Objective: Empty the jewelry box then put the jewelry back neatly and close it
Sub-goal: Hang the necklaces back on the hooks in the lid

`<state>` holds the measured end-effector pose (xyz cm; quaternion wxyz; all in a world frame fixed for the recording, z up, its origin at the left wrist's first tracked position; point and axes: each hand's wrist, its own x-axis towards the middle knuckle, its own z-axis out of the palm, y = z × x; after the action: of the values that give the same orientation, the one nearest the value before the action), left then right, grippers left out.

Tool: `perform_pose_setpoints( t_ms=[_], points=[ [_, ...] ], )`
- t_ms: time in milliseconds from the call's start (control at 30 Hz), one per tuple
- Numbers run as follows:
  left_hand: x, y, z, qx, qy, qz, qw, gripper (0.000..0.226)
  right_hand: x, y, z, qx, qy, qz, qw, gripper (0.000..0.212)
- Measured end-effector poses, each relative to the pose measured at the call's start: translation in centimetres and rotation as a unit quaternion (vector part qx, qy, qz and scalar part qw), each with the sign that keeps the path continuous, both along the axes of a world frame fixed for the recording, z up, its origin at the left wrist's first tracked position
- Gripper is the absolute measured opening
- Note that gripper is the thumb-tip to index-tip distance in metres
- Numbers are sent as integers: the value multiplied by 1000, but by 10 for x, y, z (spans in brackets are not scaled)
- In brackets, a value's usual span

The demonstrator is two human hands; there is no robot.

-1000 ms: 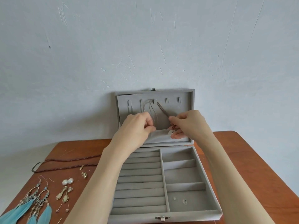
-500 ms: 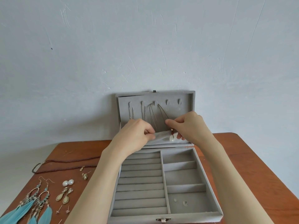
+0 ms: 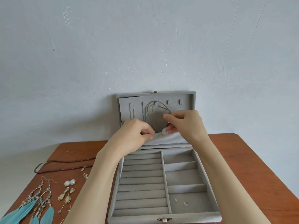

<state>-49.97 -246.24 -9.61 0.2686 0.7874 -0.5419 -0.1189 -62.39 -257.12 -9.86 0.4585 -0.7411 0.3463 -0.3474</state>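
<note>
Pale scuffed wall (image 3: pixel 145 46) behind; reddish-brown wooden tabletop (image 3: pixel 242 159) in front of you. Jewelry box (image 3: pixel 161 215) sits centre, grey velvet, lid (image 3: pixel 186 101) upright against the wall, metal clasp on the front edge. Base: ring rolls on your left side, square compartments on your right, two tiny pieces in the nearest one. Lid interior has hooks; thin necklace chains (image 3: pixel 152 113) hang from them. Your left hand (image 3: pixel 134 135), grip closed, pinches the rim of the lid's fabric pocket (image 3: pixel 169 139). Your right hand (image 3: pixel 186 123), grip closed, pinches a chain and a small white pendant (image 3: pixel 164 131) at the pocket's mouth. Left of the box on the tabletop: dark beaded necklace (image 3: pixel 64 162), pearl studs (image 3: pixel 69 182), teardrop earrings (image 3: pixel 66 195), blue feather earrings (image 3: pixel 32 207).
</note>
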Motion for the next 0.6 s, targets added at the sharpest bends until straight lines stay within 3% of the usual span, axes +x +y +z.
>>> perform_pose_setpoints(
  t_ms=[133, 400, 600],
  points=[
    [1, 1, -1, -7, 0, 1, 1000, 10, 3, 0, -4, 74, -66, 10, 995, 19],
    [1, -1, 0, -11, -3, -1, 1000, 11, 4, -2, -6, 81, -99, -2, 992, 18],
    [1, -1, -3, -21, -12, 0, 1000, 11, 2, 0, -5, -89, 105, 3, 991, 21]
  ],
)
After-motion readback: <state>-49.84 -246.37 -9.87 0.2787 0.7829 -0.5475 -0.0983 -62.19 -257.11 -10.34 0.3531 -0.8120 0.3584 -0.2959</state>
